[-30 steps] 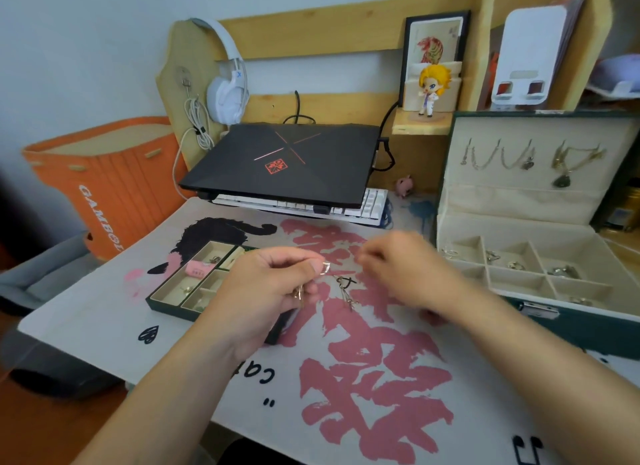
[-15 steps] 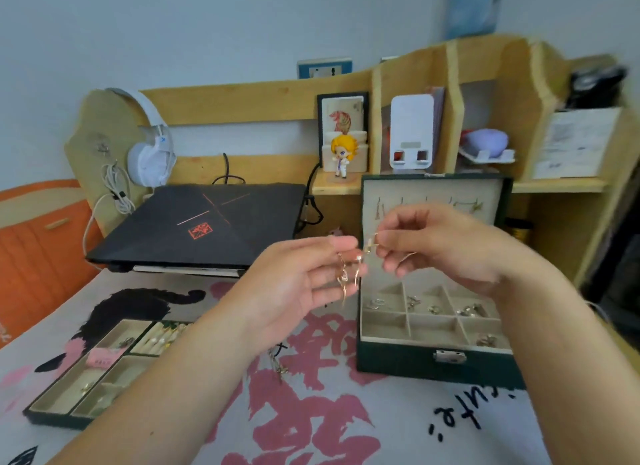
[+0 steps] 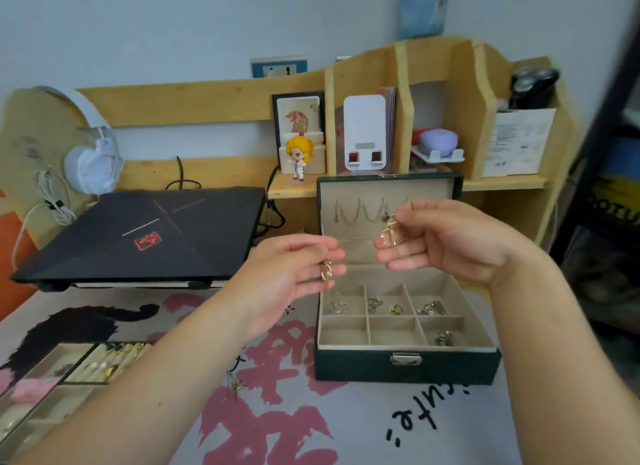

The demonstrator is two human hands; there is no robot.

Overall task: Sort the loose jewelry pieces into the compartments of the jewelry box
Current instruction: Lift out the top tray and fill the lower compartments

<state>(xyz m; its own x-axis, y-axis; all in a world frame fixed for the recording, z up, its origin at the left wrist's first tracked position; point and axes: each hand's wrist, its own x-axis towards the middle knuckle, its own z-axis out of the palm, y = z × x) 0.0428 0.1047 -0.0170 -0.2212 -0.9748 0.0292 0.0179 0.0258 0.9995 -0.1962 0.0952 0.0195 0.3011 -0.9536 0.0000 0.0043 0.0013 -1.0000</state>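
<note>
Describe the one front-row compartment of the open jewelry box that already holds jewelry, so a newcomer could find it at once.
Start at the dark green jewelry box standing open on the desk mat, its silver clasp facing you. Its tray has a back row and a front row of beige compartments. Take the front-row compartment at the far right: it alone in that row holds a small silver piece.

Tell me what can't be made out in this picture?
Head view only:
- Gold piece in the left hand: too small and blurred to name.
- Tray at lower left: cut off by the edge, partly behind the left arm.
- Pieces in the jewelry box compartments: too small to tell apart.
</note>
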